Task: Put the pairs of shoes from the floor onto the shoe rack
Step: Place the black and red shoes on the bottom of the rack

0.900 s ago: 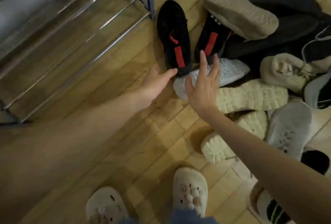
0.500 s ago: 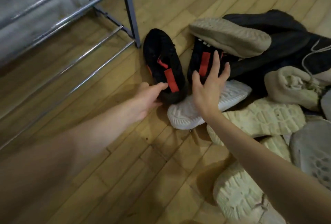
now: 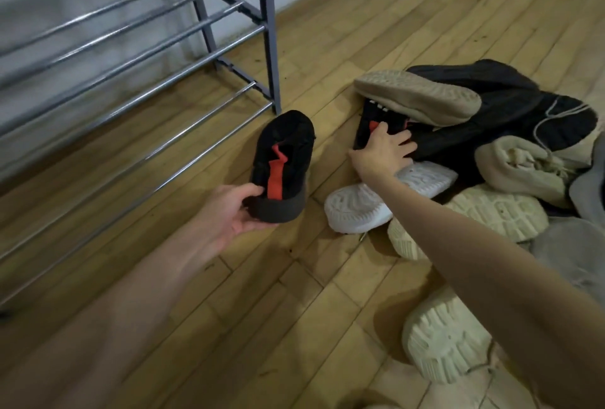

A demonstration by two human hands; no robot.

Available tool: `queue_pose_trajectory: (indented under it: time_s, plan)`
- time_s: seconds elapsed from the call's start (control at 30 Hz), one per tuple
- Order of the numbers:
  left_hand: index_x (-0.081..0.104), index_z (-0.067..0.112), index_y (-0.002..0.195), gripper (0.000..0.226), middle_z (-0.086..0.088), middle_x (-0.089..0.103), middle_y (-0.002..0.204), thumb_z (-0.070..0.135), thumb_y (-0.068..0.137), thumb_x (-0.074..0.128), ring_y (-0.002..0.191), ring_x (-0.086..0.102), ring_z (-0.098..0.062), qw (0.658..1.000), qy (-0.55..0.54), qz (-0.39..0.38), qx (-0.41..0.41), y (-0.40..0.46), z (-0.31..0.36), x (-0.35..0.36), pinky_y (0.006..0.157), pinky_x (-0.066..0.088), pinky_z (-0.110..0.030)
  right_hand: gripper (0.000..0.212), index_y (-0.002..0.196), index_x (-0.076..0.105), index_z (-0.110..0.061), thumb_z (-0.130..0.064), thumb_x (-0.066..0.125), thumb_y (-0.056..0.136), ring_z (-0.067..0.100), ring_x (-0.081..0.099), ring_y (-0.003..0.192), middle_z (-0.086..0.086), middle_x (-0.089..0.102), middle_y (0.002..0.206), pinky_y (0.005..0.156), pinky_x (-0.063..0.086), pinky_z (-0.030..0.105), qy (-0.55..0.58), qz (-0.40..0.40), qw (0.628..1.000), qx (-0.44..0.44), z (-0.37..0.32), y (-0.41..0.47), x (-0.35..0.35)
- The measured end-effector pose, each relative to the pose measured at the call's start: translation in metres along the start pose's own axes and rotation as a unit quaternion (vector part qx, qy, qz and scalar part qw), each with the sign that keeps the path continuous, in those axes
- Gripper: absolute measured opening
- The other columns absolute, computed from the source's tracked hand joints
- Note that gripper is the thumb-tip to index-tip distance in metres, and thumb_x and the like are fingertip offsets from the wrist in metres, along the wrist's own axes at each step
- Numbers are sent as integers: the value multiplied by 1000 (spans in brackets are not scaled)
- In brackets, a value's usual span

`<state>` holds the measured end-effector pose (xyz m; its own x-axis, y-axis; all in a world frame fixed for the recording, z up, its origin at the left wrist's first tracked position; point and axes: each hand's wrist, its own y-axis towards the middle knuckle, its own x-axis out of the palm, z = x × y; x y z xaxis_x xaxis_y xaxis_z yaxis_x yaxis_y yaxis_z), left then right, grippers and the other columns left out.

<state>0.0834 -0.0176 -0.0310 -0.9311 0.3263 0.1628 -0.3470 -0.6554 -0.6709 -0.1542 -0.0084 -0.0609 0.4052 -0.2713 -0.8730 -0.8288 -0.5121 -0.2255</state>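
A black shoe with a red stripe (image 3: 284, 159) lies on the wooden floor beside the rack's leg. My left hand (image 3: 234, 212) grips its heel, thumb on top and fingers under the sole. Its partner, a second black shoe with red stripe (image 3: 371, 122), is wedged in the pile under a beige-soled shoe (image 3: 415, 96). My right hand (image 3: 381, 150) lies on this second shoe with fingers spread over it; whether they grip it is unclear. The metal shoe rack (image 3: 137, 81) with chrome bars stands at upper left, its shelves bare.
A heap of shoes fills the right side: a white sneaker (image 3: 386, 195) sole-up, several cream-soled shoes (image 3: 497, 212), a dark boot (image 3: 507, 114) and a beige fleecy shoe (image 3: 523, 166). Bare floor lies between the rack and the pile.
My left hand has closed on the heel of the left black shoe. My right hand has moved forward from above the white sneaker onto the second black shoe.
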Motion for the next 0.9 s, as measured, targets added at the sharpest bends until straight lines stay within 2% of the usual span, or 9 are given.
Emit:
queue_pose_trajectory:
  time_s: [0.13, 0.23, 0.3, 0.33, 0.43, 0.63, 0.73, 0.8, 0.9]
  plan:
    - [64, 1, 104, 18, -17, 69, 106, 7, 93, 51, 95, 68, -30, 999, 7, 12, 33, -19, -9, -16, 57, 60, -32, 66, 128, 43, -12, -47, 70, 78, 43, 27, 131, 18, 29, 144, 107, 31, 54, 191, -18, 980, 51, -9, -9, -24]
    - [65, 0, 102, 17, -14, 72, 99, 7, 93, 52, 86, 72, -25, 997, 37, 12, 69, -32, -11, -26, 58, 60, -31, 77, 130, 45, -14, -51, 73, 69, 35, 42, 125, 13, 43, 136, 104, 41, 48, 395, -35, 912, 105, -14, -34, -35]
    - [65, 0, 99, 15, -15, 72, 100, 6, 92, 53, 84, 72, -25, 995, 32, 26, 86, -41, -13, -33, 63, 62, -37, 75, 130, 47, -14, -48, 74, 69, 27, 50, 117, 8, 53, 126, 102, 46, 45, 472, -48, 872, 118, -12, -63, -33]
    - [64, 1, 97, 14, -15, 70, 101, 5, 91, 52, 85, 71, -27, 995, 22, 40, 91, -45, -16, -37, 67, 62, -40, 71, 127, 51, -16, -48, 73, 68, 25, 53, 113, 4, 57, 121, 102, 46, 44, 480, -47, 869, 116, -9, -79, -26]
    - [63, 4, 97, 18, -16, 61, 104, 9, 88, 48, 90, 62, -29, 989, -12, 102, 104, -56, -25, -52, 77, 58, -46, 64, 119, 58, -24, -53, 69, 62, 24, 53, 113, -1, 60, 114, 101, 46, 46, 421, -5, 905, 62, 9, -130, -2]
    - [61, 10, 82, 17, -6, 61, 86, 8, 87, 45, 80, 59, -23, 956, -94, 246, 129, -75, -46, -97, 69, 56, -41, 69, 130, 48, -25, -41, 77, 70, 22, 37, 121, 4, 43, 130, 102, 36, 32, 303, -36, 946, -111, 23, -210, 28]
    - [62, 12, 82, 16, -4, 61, 85, 8, 87, 47, 79, 60, -21, 938, -143, 288, 126, -85, -53, -123, 72, 55, -42, 69, 129, 49, -24, -37, 80, 68, 21, 39, 117, 1, 46, 122, 98, 36, 32, 263, -90, 942, -186, 16, -227, 49]
    - [61, 13, 81, 16, -4, 61, 86, 7, 87, 47, 78, 60, -21, 925, -170, 316, 127, -93, -55, -141, 66, 56, -40, 72, 131, 48, -25, -36, 81, 67, 19, 37, 119, -1, 42, 123, 99, 35, 31, 241, -135, 933, -232, 11, -237, 63]
    - [58, 11, 84, 12, -6, 60, 90, 5, 89, 48, 80, 61, -22, 906, -199, 353, 121, -105, -58, -171, 54, 58, -35, 71, 129, 47, -29, -38, 80, 66, 21, 35, 123, -2, 38, 131, 104, 41, 42, 234, -177, 908, -300, 1, -250, 83]
